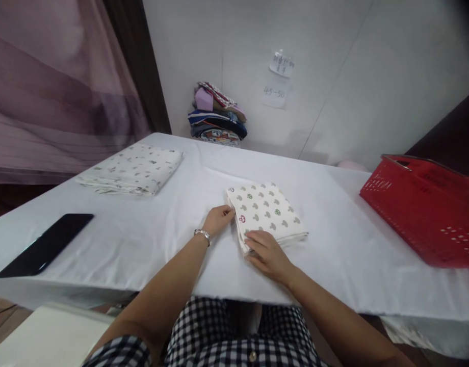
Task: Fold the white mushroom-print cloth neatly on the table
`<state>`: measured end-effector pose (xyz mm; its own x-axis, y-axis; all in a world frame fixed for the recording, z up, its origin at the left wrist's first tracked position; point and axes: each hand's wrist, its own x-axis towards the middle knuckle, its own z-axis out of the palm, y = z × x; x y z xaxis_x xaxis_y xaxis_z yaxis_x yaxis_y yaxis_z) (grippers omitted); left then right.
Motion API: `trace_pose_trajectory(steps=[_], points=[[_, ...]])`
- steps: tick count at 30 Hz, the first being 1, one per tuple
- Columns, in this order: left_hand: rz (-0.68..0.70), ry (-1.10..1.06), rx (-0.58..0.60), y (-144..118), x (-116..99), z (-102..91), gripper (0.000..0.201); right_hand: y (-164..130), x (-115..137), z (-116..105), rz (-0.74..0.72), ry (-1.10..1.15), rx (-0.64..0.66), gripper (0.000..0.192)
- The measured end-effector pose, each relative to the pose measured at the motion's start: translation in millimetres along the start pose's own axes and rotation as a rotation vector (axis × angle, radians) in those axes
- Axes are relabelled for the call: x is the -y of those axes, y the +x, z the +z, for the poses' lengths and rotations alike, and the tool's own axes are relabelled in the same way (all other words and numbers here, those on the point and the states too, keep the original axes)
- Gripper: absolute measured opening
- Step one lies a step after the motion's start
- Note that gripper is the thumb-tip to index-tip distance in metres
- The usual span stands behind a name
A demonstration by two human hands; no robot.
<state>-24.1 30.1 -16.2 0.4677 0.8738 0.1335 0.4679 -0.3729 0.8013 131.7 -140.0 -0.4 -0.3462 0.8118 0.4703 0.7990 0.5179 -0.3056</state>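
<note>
A folded white cloth (265, 209) with grey, green and red mushroom prints lies on the white-covered table (326, 244) in front of me. My left hand (218, 219), with a bracelet at the wrist, is closed at the cloth's left edge, its fingertips pinching the layers there. At the near left corner is my right hand (270, 257); its fingers rest on top of the cloth and the thumb sits lower at the front edge, gripping it. Layered folds show along the near side.
Another folded white printed cloth (133, 168) lies at the table's far left. A black phone (45, 244) is near the left front edge. On the right stands a red plastic basket (425, 209). Behind the table is a stack of folded fabrics (218, 114) against the wall.
</note>
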Motion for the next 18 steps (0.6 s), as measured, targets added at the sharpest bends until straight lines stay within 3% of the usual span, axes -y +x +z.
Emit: trace_pose_trajectory(steps=[8,18], points=[[0.034,0.042,0.110,-1,1,-1.7,0.023,4,1,5,0.102,0.065,-0.087,0.027],[0.046,0.023,0.062,-1,4,1.3,0.024,1,-5,20,0.191,0.209,-0.264,0.016]])
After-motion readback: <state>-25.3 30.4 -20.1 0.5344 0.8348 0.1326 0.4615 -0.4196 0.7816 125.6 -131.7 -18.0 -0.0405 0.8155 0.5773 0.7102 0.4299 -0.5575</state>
